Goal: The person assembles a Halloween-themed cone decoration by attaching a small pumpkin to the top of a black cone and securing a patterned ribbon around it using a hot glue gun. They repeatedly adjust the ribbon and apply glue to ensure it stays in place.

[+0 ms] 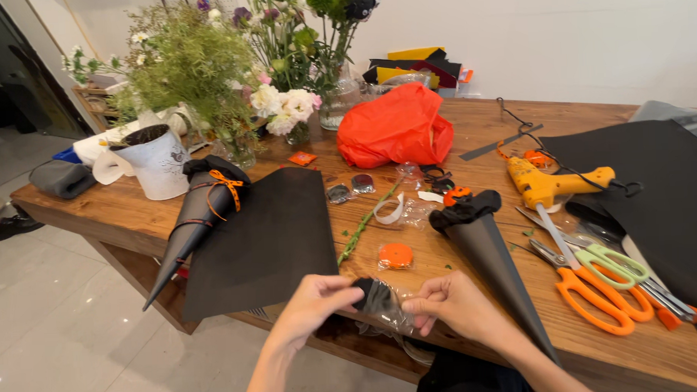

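Both my hands are low at the near edge of the long wooden table (pixel 455 138), working on one small clear cellophane packet with something black inside (pixel 379 301). My left hand (pixel 310 304) has its thumb and fingertips pinched tight on the packet's left end, right where the black bit shows. My right hand (pixel 453 304) is curled in from the other side, fingers closed on the crinkled plastic; the packet sits between the two hands, just above the table's edge.

Just beyond my left hand lies a flat sheet of black paper (pixel 269 237), and along its left side a black paper cone tied with an orange ribbon bow (pixel 199 220) points its tip off the table. Right beside my right hand a second black paper cone topped with a black ruffle and a small orange pumpkin face (pixel 481 238) runs toward me. A round orange disc in clear wrap (pixel 395 256) sits just ahead of the packet. Further right, orange-handled scissors (pixel 591 292) overlap pale green-handled scissors (pixel 609 262), with a yellow glue gun (pixel 553 185) behind them. An orange plastic bag (pixel 396 129) and vases of flowers (pixel 283 105) stand at the back.
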